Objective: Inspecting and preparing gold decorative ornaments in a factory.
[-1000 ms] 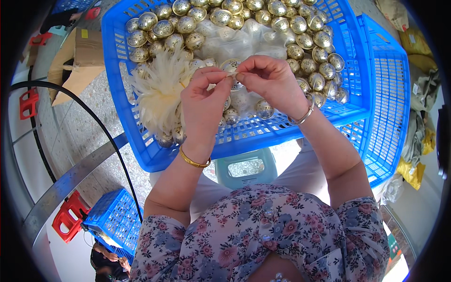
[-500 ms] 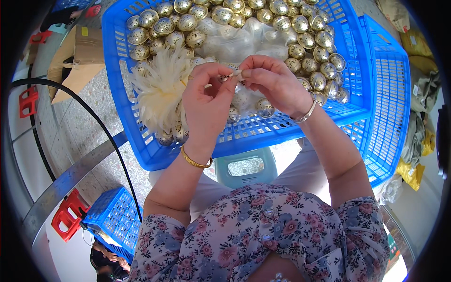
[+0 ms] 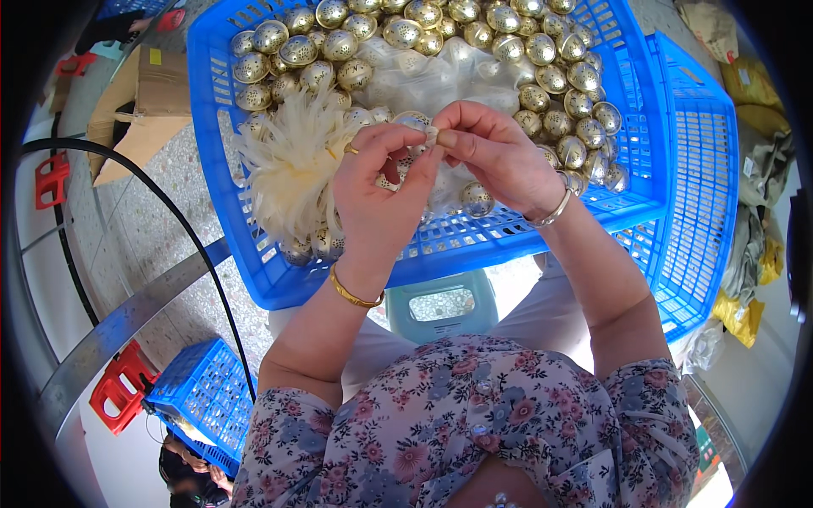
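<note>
In front of me, my left hand (image 3: pixel 383 186) and my right hand (image 3: pixel 501 157) meet at the fingertips over a blue plastic basket (image 3: pixel 213 140). Both pinch a small whitish piece (image 3: pixel 431 135), mostly hidden by the fingers; its kind I cannot make out. Many gold-coloured balls (image 3: pixel 583 103) with pierced holes fill the basket, some partly covered by a clear plastic bag (image 3: pixel 440 76). Beside my left hand, a loose bundle of cream ribbon-like strips (image 3: pixel 288 169) lies on the balls. Some balls beneath my hands are hidden.
Another blue basket (image 3: pixel 699 186) stands against the right side. A pale green stool (image 3: pixel 445 326) is between my knees. On the left are a cardboard box (image 3: pixel 152 102), a black cable (image 3: pixel 190 233), red stools (image 3: pixel 118 385) and a smaller blue basket (image 3: pixel 203 398), with a person nearby.
My left hand has shifted slightly right, its thumb coming up nearer the right fingertips. Both hands keep pinching the whitish piece, and the view has moved a little.
</note>
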Demonstrator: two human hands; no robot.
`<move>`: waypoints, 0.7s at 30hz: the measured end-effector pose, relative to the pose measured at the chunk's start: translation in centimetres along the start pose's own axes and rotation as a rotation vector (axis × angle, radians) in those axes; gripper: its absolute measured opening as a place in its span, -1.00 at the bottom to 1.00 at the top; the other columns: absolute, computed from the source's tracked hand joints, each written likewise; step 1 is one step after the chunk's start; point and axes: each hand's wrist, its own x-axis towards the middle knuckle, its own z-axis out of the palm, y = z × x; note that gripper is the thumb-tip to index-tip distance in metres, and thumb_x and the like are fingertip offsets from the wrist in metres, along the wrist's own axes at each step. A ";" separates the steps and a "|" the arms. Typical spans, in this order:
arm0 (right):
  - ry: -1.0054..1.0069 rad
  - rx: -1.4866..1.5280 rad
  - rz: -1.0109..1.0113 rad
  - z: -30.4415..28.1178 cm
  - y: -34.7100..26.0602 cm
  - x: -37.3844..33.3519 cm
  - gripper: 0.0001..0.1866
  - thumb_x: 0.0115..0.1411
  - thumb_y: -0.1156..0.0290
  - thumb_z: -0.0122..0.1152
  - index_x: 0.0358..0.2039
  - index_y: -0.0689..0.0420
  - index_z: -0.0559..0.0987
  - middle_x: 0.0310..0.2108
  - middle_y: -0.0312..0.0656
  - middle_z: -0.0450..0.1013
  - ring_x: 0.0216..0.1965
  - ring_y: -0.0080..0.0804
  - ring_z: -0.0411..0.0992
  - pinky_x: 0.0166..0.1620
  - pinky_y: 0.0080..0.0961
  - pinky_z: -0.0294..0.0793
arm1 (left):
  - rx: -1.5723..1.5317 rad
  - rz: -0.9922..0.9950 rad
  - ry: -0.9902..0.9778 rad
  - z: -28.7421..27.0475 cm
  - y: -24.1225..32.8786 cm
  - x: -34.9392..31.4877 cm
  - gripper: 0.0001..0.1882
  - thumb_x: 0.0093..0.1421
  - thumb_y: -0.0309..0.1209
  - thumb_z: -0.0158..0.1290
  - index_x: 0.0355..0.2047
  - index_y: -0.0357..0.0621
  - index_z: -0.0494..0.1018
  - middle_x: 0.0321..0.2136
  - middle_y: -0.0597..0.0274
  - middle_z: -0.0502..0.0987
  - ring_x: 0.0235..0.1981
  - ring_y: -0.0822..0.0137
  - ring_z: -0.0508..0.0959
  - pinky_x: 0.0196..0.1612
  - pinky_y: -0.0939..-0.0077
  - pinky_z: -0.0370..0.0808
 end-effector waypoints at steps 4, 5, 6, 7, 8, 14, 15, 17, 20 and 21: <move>0.023 -0.121 -0.037 -0.1 0.3 0.2 -0.90 0.16 0.44 0.03 -0.33 0.17 0.43 -0.45 -0.41 0.33 -0.40 -0.69 0.24 -0.30 -0.71 0.26 | 0.024 -0.017 0.013 0.0 0.0 0.0 -0.87 -0.01 -0.61 0.12 -0.41 -0.26 0.45 -0.34 0.26 0.43 -0.47 0.58 0.39 -0.45 0.77 0.33; 0.035 -0.152 -0.038 0.0 0.2 0.1 -0.91 0.16 0.45 0.03 -0.34 0.17 0.43 -0.45 -0.41 0.33 -0.41 -0.69 0.23 -0.30 -0.72 0.26 | 0.024 -0.017 0.014 -0.1 0.0 0.1 -0.87 -0.01 -0.61 0.12 -0.41 -0.26 0.45 -0.34 0.26 0.43 -0.47 0.58 0.39 -0.45 0.77 0.33; 0.048 -0.184 -0.039 0.1 0.1 0.2 -0.92 0.16 0.45 0.03 -0.35 0.17 0.43 -0.46 -0.42 0.32 -0.41 -0.70 0.23 -0.31 -0.73 0.27 | 0.029 -0.010 0.009 -0.1 -0.1 0.1 -0.88 -0.01 -0.61 0.11 -0.41 -0.26 0.44 -0.35 0.27 0.43 -0.46 0.58 0.39 -0.45 0.77 0.33; 0.047 -0.185 -0.039 0.1 0.1 0.2 -0.92 0.16 0.45 0.03 -0.35 0.17 0.43 -0.46 -0.42 0.32 -0.41 -0.70 0.23 -0.31 -0.73 0.27 | 0.033 -0.004 0.004 -0.1 -0.1 0.1 -0.89 0.00 -0.62 0.10 -0.42 -0.26 0.44 -0.36 0.27 0.43 -0.46 0.58 0.39 -0.46 0.77 0.33; 0.048 -0.190 -0.044 0.1 0.2 0.2 -0.91 0.16 0.45 0.03 -0.34 0.17 0.44 -0.46 -0.42 0.33 -0.42 -0.70 0.24 -0.32 -0.73 0.27 | 0.033 -0.004 0.005 -0.2 -0.2 0.1 -0.89 0.00 -0.62 0.10 -0.42 -0.26 0.44 -0.36 0.27 0.43 -0.46 0.58 0.39 -0.46 0.77 0.33; 0.067 -0.249 -0.023 0.1 -0.2 0.1 -0.90 0.13 0.50 0.06 -0.31 0.20 0.46 -0.44 -0.38 0.38 -0.44 -0.70 0.30 -0.34 -0.75 0.33 | -0.222 -0.062 0.014 0.2 -1.1 0.4 -0.93 0.05 -0.60 0.02 -0.42 -0.26 0.38 -0.42 0.29 0.45 -0.48 0.56 0.40 -0.43 0.75 0.36; 0.049 -0.252 -0.026 0.0 -0.3 0.1 -0.89 0.12 0.52 0.07 -0.31 0.22 0.46 -0.43 -0.36 0.40 -0.43 -0.69 0.33 -0.34 -0.75 0.36 | -0.265 -0.131 -0.008 0.1 -0.7 0.4 -0.93 0.08 -0.59 0.00 -0.39 -0.26 0.37 -0.40 0.29 0.45 -0.45 0.57 0.40 -0.40 0.74 0.36; 0.052 -0.222 -0.024 0.0 -0.5 0.1 -0.88 0.11 0.54 0.08 -0.30 0.23 0.45 -0.41 -0.34 0.42 -0.41 -0.67 0.36 -0.32 -0.74 0.38 | -0.308 -0.200 -0.030 0.0 -0.4 0.5 -0.92 0.10 -0.59 -0.01 -0.37 -0.27 0.35 -0.39 0.28 0.46 -0.42 0.57 0.41 -0.37 0.73 0.37; 0.054 -0.193 -0.028 -0.2 -0.5 0.1 -0.85 0.09 0.58 0.10 -0.28 0.25 0.44 -0.38 -0.30 0.43 -0.36 -0.63 0.40 -0.28 -0.71 0.42 | -0.296 -0.221 0.007 0.0 -0.2 0.5 -0.92 0.11 -0.57 -0.01 -0.36 -0.28 0.34 -0.41 0.27 0.46 -0.42 0.57 0.42 -0.36 0.72 0.38; 0.054 -0.195 -0.035 -0.2 -0.5 0.1 -0.83 0.08 0.60 0.11 -0.27 0.25 0.43 -0.38 -0.28 0.44 -0.34 -0.61 0.42 -0.27 -0.69 0.43 | -0.294 -0.245 0.010 -0.1 -0.1 0.6 -0.92 0.11 -0.58 -0.01 -0.37 -0.28 0.34 -0.43 0.27 0.47 -0.43 0.57 0.43 -0.36 0.73 0.38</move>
